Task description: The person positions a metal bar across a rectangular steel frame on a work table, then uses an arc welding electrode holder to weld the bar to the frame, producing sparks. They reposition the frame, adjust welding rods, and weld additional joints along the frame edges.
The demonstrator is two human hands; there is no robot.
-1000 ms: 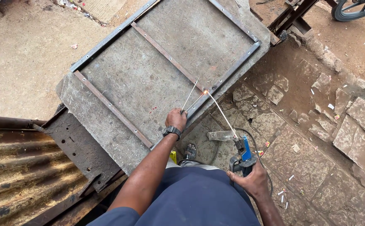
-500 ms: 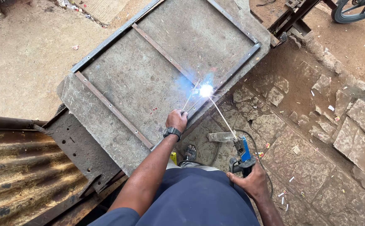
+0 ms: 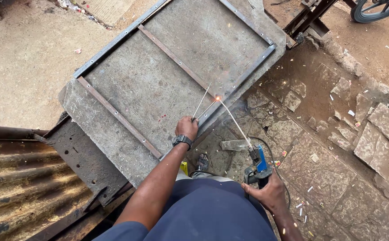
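Observation:
My left hand (image 3: pixel 186 128), with a black wristwatch, rests at the near edge of a grey slab (image 3: pixel 158 85) and pinches thin spare welding rods (image 3: pixel 202 103). My right hand (image 3: pixel 269 193) grips a blue electrode holder (image 3: pixel 258 164). Its long rod (image 3: pixel 234 120) reaches up to the metal strip frame (image 3: pixel 241 80) lying on the slab. A small orange glow and a few sparks show at the rod's tip, on the frame's near bar.
Rusty corrugated sheet (image 3: pixel 20 187) and a steel plate (image 3: pixel 80 156) lie at the left. Broken stone paving (image 3: pixel 337 147) littered with rod stubs spreads to the right. A bicycle wheel (image 3: pixel 377 9) sits at the top right. A small grey block (image 3: pixel 234 144) lies by my feet.
The bright blue-white arc seen half a second ago has died to a small orange glow with sparks. Both hands stay in place.

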